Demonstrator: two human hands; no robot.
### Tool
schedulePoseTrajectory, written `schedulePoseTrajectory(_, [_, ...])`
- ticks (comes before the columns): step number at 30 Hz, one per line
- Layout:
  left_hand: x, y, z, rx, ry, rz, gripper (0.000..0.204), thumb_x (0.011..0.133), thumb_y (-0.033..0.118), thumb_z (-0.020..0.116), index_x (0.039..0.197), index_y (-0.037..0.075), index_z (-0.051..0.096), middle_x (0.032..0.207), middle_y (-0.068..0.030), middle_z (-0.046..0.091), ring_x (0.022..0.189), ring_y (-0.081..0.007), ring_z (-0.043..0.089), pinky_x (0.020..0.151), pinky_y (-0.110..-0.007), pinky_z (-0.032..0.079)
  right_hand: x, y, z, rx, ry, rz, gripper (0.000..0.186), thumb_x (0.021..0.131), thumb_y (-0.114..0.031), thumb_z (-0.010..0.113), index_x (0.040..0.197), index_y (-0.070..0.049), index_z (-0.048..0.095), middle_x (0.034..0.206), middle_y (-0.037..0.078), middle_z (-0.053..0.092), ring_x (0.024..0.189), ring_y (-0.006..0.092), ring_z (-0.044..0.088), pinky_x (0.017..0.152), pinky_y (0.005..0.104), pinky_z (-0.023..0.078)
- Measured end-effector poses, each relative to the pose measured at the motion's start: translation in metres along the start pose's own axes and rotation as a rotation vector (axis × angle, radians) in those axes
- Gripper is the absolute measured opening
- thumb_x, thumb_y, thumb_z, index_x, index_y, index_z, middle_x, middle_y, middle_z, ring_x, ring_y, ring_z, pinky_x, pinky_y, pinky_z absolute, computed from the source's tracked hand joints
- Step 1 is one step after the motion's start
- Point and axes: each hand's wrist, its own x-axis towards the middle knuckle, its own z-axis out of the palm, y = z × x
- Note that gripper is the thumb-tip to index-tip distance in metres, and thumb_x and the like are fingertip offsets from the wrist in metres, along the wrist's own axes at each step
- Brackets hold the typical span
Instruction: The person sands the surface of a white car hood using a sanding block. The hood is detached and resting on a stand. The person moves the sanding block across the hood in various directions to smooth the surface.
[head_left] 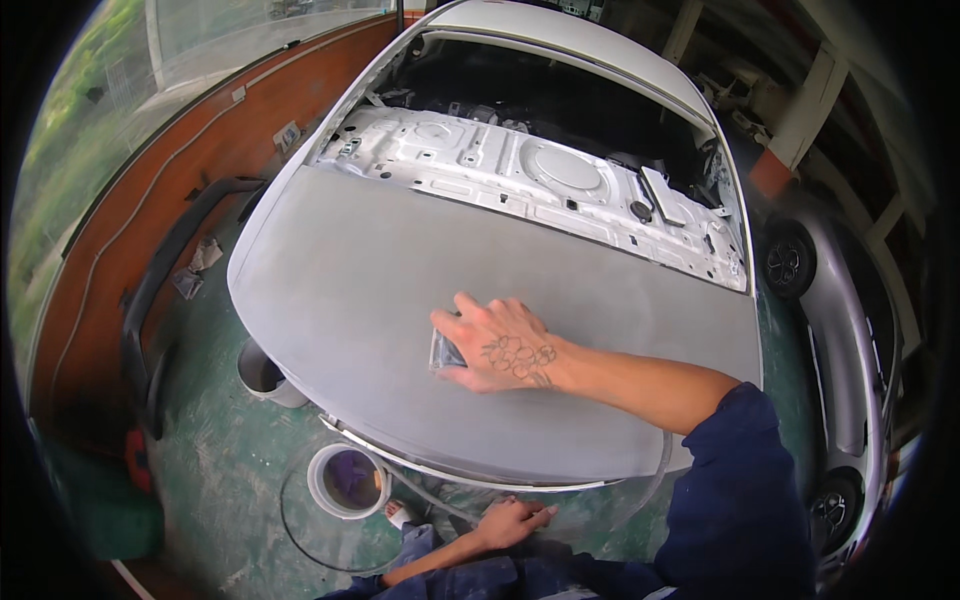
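On the matte grey trunk lid of a car, my right hand presses down a small rectangular sanding block. Its fingers and thumb wrap the block, so only the left end shows. My left hand is low, below the lid's rear edge, with its fingers curled. A grey hose reaches toward that hand; whether the fingers grip it is hidden. Left of this hand, a white bucket on the floor holds liquid and something purple.
A second bucket stands under the car's left rear corner. Left of it, a black bumper leans near the orange wall. Beyond the lid lies the bare white rear shelf. A silver car is parked at right.
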Motion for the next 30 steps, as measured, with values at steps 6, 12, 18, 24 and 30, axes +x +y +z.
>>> schedulePoseTrajectory(6, [-0.006,0.031,0.005,-0.014,-0.116,-0.046,0.056,0.11,0.056,0.045,0.105,0.009,0.075,0.086,-0.0182,0.072,0.095,-0.0407,0.07,0.094,-0.048,0.053,-0.021,0.016,0.002,0.025,0.01,0.086,0.051,0.091,-0.048,0.077,0.115,-0.006,0.062,0.098,0.02,0.063,0.073,0.0416,0.073,0.064,0.0527,0.06])
schedulePoseTrajectory(12, [-0.004,0.024,0.005,0.023,-0.057,-0.074,0.057,0.11,0.056,0.044,0.117,0.008,0.074,0.124,-0.0213,0.067,0.118,-0.0411,0.065,0.105,-0.045,0.051,0.04,0.141,-0.011,-0.199,0.137,0.369,0.058,0.091,-0.054,0.071,0.119,-0.004,0.062,0.106,0.024,0.067,0.085,0.0448,0.074,0.077,0.0546,0.06])
schedulePoseTrajectory(18, [-0.006,0.039,-0.001,-0.01,-0.033,-0.161,0.056,0.11,0.055,0.047,0.112,0.007,0.076,0.122,-0.016,0.072,0.112,-0.0383,0.069,0.098,-0.045,0.054,0.032,0.161,-0.023,-0.214,0.142,0.379,0.061,0.089,-0.054,0.073,0.12,-0.004,0.062,0.106,0.024,0.068,0.088,0.044,0.074,0.078,0.0524,0.06])
schedulePoseTrajectory(24, [0.005,0.038,0.02,0.0,-0.179,-0.01,0.053,0.11,0.054,0.046,0.106,0.012,0.078,0.093,-0.0154,0.074,0.096,-0.0373,0.071,0.091,-0.046,0.054,-0.041,0.056,-0.006,-0.057,0.046,0.072,0.056,0.088,-0.05,0.078,0.12,-0.007,0.063,0.098,0.019,0.062,0.075,0.0421,0.071,0.067,0.0516,0.059])
schedulePoseTrajectory(30, [0.021,0.043,0.034,0.043,-0.387,0.087,0.057,0.111,0.058,0.044,0.114,0.011,0.076,0.107,-0.0171,0.075,0.104,-0.0376,0.071,0.094,-0.044,0.054,-0.101,0.016,0.001,0.02,0.019,-0.058,0.051,0.091,-0.047,0.077,0.116,-0.005,0.061,0.092,0.018,0.061,0.064,0.0371,0.072,0.05,0.0479,0.057])
